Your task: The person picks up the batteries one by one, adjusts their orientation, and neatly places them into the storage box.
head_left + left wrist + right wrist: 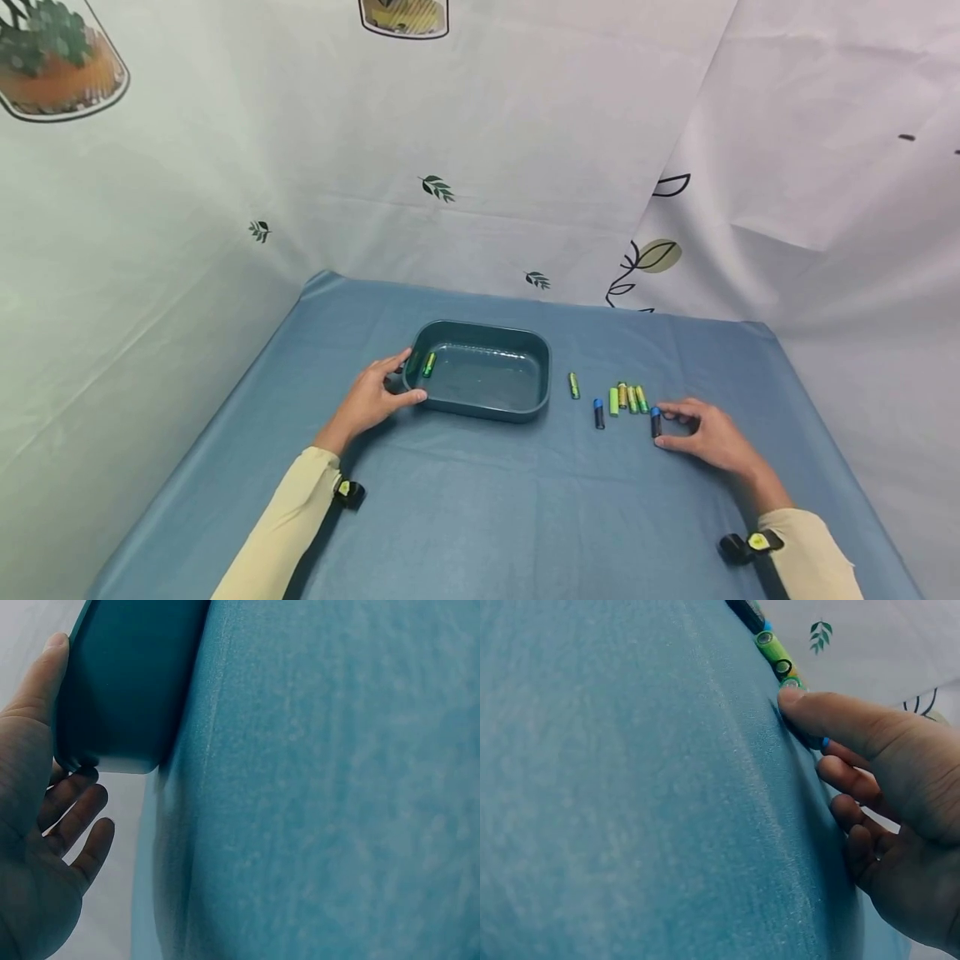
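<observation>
A dark teal rectangular tray point(480, 410) sits on the table, with a green battery point(429, 365) lying in its left end. My left hand point(372, 398) grips the tray's left end, thumb at the near corner and fingers around the side. To the right, my right hand point(708, 429) pinches a dark battery with a blue end point(656, 422) between thumb and forefinger. The thumb hides most of this battery in the right wrist view. Just left of it are several green and yellow batteries point(632, 400), side by side, and a light green battery point(613, 402).
Another dark battery with a blue end point(598, 414) lies between the row and the tray. A lone green battery point(573, 385) is closer to the tray's right side. Blue cloth point(465, 500) covers the table, and pale printed fabric point(487, 233) stands behind it.
</observation>
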Motion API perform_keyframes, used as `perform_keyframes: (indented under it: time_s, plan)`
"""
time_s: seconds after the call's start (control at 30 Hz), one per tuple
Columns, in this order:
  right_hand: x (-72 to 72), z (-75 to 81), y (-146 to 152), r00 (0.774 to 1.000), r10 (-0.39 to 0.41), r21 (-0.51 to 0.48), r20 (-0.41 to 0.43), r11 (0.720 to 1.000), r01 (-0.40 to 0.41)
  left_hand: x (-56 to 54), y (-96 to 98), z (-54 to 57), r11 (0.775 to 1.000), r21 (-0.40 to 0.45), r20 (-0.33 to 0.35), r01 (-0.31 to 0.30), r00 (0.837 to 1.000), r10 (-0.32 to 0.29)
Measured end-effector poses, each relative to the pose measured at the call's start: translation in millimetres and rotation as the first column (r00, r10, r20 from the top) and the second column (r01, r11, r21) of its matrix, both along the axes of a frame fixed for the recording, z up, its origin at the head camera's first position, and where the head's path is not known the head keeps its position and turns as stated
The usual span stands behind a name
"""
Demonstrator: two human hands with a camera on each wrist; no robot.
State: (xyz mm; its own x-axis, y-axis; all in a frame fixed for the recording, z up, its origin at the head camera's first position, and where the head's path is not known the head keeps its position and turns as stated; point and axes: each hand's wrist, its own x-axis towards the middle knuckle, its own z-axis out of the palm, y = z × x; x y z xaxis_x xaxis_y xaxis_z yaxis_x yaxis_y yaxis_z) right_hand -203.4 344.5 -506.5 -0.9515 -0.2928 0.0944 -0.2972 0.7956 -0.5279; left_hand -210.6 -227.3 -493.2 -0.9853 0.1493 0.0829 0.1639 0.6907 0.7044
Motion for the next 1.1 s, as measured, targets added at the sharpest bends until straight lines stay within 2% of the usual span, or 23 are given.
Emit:
perform_keyframes:
  time_s: [0.57,0.73,0.93,1.1]
  plan:
    - [-0.9,4.0,2.0,0.998,-0.033,-0.041,-0.056,0.999,0.031,-0.7,1.1,0.9,1.0,0.018,-0.003,0.003,1.0,-0.003]
    - [-3.3,5.6,-2.4,0.993,-0.053,-0.108,-0.106,0.993,0.041,0.1,0.3,0.2,1.0,0.01,-0.011,0.002,1.0,-0.002]
    - [-7.8,17.4,-15.6,0.982,-0.075,-0.131,-0.176,0.99,0.052,0.3,0.3,0.3,1.0,0.007,-0.011,0.001,1.0,-0.001]
    - [-13.6,31.5,-32.4,0.977,-0.085,-0.12,-0.197,0.991,0.062,0.4,0.0,0.5,1.0,0.012,-0.014,0.007,1.0,-0.007]
